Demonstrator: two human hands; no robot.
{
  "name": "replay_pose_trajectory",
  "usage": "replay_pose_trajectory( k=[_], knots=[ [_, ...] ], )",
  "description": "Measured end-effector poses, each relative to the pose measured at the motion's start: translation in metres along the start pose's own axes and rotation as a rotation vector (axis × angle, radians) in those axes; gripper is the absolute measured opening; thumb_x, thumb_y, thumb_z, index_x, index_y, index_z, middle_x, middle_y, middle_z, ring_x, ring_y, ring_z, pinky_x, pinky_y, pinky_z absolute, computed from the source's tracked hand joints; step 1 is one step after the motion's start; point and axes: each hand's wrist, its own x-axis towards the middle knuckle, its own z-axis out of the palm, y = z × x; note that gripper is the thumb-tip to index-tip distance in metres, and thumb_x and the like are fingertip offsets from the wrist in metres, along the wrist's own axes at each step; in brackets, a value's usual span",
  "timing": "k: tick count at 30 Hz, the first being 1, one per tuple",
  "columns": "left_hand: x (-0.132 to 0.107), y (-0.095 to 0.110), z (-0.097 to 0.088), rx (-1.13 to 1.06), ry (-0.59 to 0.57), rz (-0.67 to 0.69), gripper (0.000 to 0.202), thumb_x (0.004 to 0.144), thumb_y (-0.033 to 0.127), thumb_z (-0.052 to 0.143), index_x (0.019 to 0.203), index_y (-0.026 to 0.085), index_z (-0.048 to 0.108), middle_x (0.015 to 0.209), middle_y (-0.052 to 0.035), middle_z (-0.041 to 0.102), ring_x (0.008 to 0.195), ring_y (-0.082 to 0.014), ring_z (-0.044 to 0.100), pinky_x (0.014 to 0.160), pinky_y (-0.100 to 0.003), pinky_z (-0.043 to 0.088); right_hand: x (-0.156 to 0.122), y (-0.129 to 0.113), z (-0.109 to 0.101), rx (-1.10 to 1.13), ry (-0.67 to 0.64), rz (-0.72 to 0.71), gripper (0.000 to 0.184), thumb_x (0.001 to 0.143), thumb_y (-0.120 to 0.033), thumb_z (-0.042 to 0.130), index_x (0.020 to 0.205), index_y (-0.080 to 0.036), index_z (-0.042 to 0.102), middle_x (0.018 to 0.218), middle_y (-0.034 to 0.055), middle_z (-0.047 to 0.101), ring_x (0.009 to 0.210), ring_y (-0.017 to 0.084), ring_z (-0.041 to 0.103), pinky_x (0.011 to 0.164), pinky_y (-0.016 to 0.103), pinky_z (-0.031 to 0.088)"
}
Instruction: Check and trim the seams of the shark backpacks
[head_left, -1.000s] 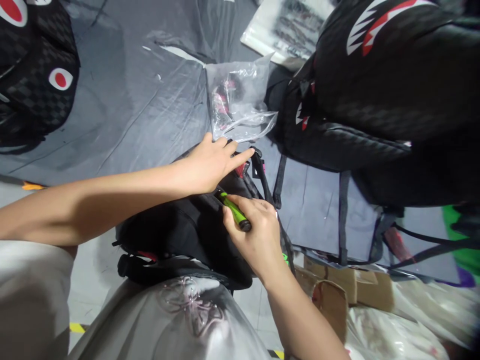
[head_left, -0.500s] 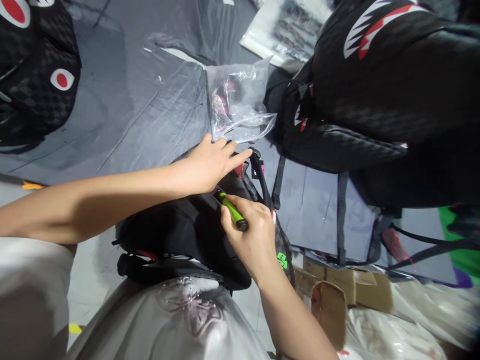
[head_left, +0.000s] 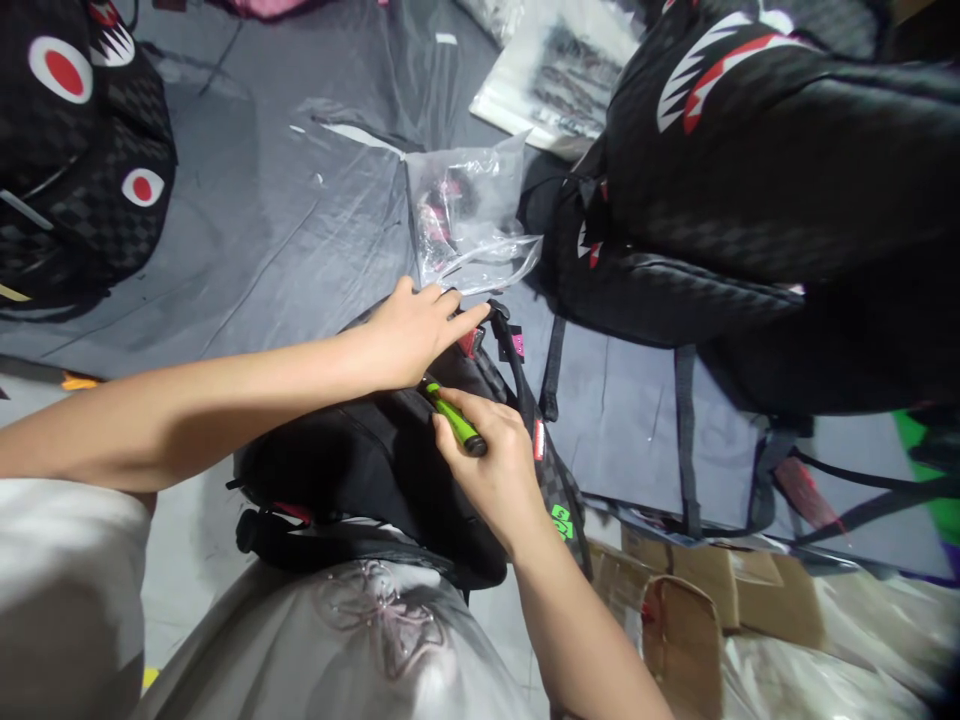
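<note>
A black backpack (head_left: 382,460) lies against my lap and the edge of the grey surface. My right hand (head_left: 491,455) is closed around a slim green-handled tool (head_left: 459,420) with a black end. The tool's tip points up and left at the backpack, close to my left palm, and its working end is too small to make out. My left hand (head_left: 424,330) rests on the bag's upper part with its fingers spread. A red patch (head_left: 469,342) and a black strap (head_left: 514,350) show just beyond its fingertips.
A clear plastic bag (head_left: 480,215) with pink and dark things inside lies just beyond the backpack. Black shark-face bags stand at the left (head_left: 90,170) and right (head_left: 720,220). Cardboard boxes (head_left: 682,640) and plastic-wrapped goods (head_left: 817,680) sit low at the right.
The view has shifted slightly. Both hands keep their places on the backpack, and the green-handled tool stays in my right hand at nearly the same angle.
</note>
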Motion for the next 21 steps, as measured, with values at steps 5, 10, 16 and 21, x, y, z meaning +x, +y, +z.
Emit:
replay_pose_trajectory(
  k=[5,10,16,21],
  knots=[
    [-0.001,-0.001,-0.004,-0.014,-0.039,-0.061,0.092,0.084,0.028,0.067,0.159,0.022,0.014,0.161,-0.0179,0.027,0.134,-0.0357,0.038,0.103,-0.048,0.035,0.003,0.001,0.001,0.095,-0.001,0.024,0.021,0.088,-0.021,0.063,0.109,-0.021,0.071,0.107,0.0032,0.077,0.095,0.022,0.071,0.09,0.037,0.05],
    [-0.025,0.0,-0.025,-0.011,-0.237,-0.161,0.12,0.074,0.039,0.081,0.16,0.031,-0.003,0.167,-0.0156,0.005,0.14,-0.0412,0.029,0.101,-0.052,0.043,0.0,-0.012,-0.002,0.213,-0.035,-0.008,0.017,0.089,-0.021,0.064,0.104,-0.022,0.071,0.102,-0.0009,0.078,0.082,0.018,0.07,0.085,0.033,0.049],
    [-0.106,0.01,-0.038,0.067,-0.269,-0.376,0.132,0.074,0.033,0.082,0.153,0.038,-0.025,0.167,-0.0124,-0.018,0.142,-0.0428,0.024,0.094,-0.049,0.051,-0.016,-0.049,0.009,0.242,-0.092,-0.233,0.018,0.091,-0.022,0.06,0.106,-0.018,0.069,0.092,0.0025,0.078,0.076,0.018,0.07,0.079,0.033,0.045],
    [-0.139,-0.001,-0.018,0.079,-0.289,-0.64,0.131,0.076,0.033,0.081,0.153,0.037,-0.025,0.166,-0.0189,-0.013,0.131,-0.0415,0.043,0.087,-0.045,0.055,-0.009,-0.066,0.033,0.191,-0.146,-0.299,0.015,0.088,-0.022,0.061,0.099,-0.021,0.071,0.088,0.0029,0.078,0.075,0.02,0.071,0.081,0.033,0.045]
  ],
)
